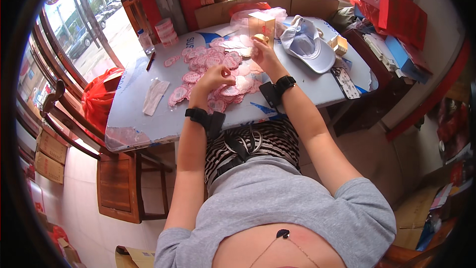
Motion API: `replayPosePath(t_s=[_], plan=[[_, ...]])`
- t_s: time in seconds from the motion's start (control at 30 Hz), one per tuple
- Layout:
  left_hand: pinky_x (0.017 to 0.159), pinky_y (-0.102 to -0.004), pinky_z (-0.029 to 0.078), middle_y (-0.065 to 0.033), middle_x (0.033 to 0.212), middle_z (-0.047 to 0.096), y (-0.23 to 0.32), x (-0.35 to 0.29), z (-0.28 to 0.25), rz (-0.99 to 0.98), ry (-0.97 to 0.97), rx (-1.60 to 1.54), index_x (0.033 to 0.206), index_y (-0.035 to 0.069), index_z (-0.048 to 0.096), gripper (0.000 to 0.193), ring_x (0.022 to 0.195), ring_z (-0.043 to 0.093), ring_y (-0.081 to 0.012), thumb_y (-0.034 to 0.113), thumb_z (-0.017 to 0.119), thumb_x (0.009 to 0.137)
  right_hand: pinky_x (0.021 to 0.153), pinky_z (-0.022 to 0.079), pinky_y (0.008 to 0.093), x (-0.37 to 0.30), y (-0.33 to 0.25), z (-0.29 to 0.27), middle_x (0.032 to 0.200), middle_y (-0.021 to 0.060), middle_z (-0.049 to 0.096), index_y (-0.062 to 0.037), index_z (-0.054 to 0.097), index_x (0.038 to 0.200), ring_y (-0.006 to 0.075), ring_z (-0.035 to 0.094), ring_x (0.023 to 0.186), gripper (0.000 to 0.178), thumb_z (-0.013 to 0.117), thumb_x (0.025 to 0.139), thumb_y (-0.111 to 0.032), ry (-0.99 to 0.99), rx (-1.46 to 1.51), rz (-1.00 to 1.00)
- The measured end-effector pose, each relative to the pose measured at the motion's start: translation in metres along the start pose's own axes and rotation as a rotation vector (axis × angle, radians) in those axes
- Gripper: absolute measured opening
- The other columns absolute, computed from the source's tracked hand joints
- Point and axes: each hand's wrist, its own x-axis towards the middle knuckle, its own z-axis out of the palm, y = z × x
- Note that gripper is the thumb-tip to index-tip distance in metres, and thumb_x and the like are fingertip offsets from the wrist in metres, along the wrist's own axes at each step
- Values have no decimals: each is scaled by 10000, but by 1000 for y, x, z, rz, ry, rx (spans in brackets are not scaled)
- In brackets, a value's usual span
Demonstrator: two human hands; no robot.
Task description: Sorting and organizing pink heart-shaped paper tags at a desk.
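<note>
At the middle of the pale blue-grey counter (148,124) lies a loose heap of small pink-and-white flat plastic packets (208,64), spreading from the centre toward the far edge. The left hand (214,77) rests on the near side of the heap with its fingers curled down onto one packet, seemingly pinching it, though the picture is too small to tell whether it is lifted clear. The right hand (263,52) is at the far side of the heap, fingers narrowed around a small yellowish round piece (259,37) held just in front of a clear rectangular plastic box with a gold edge (263,22) that stands upright near the far edge. To do this step well, I judge it best to take one packet at a time from the top of the heap, since the glossy packets overlap and could slide or come up in pairs; a light pinch at a corner should separate them. The small piece in the right hand should be held steady and close to the box, without knocking it. A white cap (310,44) lies toward the far right corner, a white folded strip (154,94) toward the left edge, and a dark patterned phone case (345,82) at the right edge, all apart from the hands.
</note>
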Motion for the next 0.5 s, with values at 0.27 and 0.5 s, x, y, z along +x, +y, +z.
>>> replayPosePath(t_s=[0.27, 0.5], plan=[[704, -306, 475, -147, 889, 613, -8, 9, 5, -51, 79, -122, 935, -23, 577, 493, 826, 599, -238, 247, 795, 584, 530, 413, 215, -1, -1, 2, 699, -41, 487, -80, 534, 1087, 61, 466, 582, 202, 545, 887, -111, -91, 3, -22], [679, -236, 476, -97, 881, 665, -12, 21, -8, 66, 545, -518, 929, -6, 619, 301, 800, 629, -150, 181, 742, 727, 554, 420, 197, -8, -2, 11, 718, -48, 496, -81, 554, 1091, 36, 460, 592, 238, 580, 866, -154, -24, -329, 19]])
